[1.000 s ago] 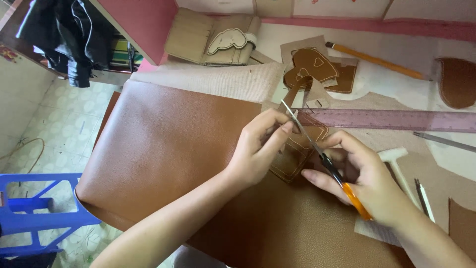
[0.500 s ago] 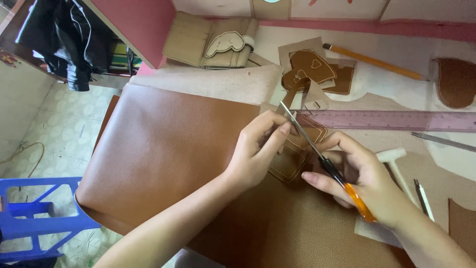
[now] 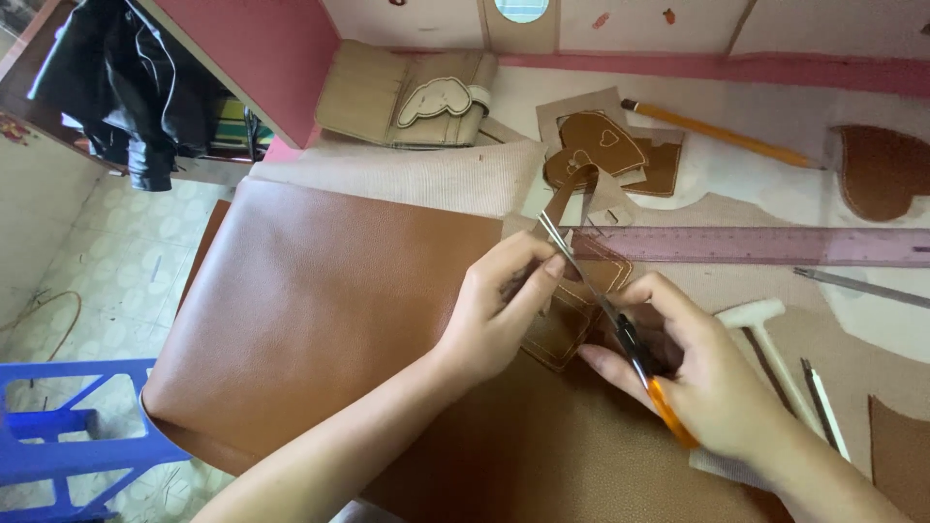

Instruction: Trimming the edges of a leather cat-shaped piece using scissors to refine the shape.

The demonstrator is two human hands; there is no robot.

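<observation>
From the head camera we see our left hand point(image 3: 499, 315) pinching a small stitched brown leather piece point(image 3: 581, 310) between thumb and fingers, holding it just above the big sheet of brown leather point(image 3: 320, 310) that covers the table. Our right hand point(image 3: 702, 378) is closed around the orange handles of the scissors point(image 3: 601, 300), whose blades lie across the small piece, tips pointing up toward a thin leather strip point(image 3: 567, 194) rising from it. The two hands sit close together, almost touching, over the piece. Just beyond lies a translucent purple ruler point(image 3: 775, 245), a pencil point(image 3: 722, 134) further back, cut-out leather shapes on card point(image 3: 605, 145), and a small white mallet point(image 3: 760, 334) beside our right hand. A blue stool point(image 3: 58, 426) stands on the floor.
</observation>
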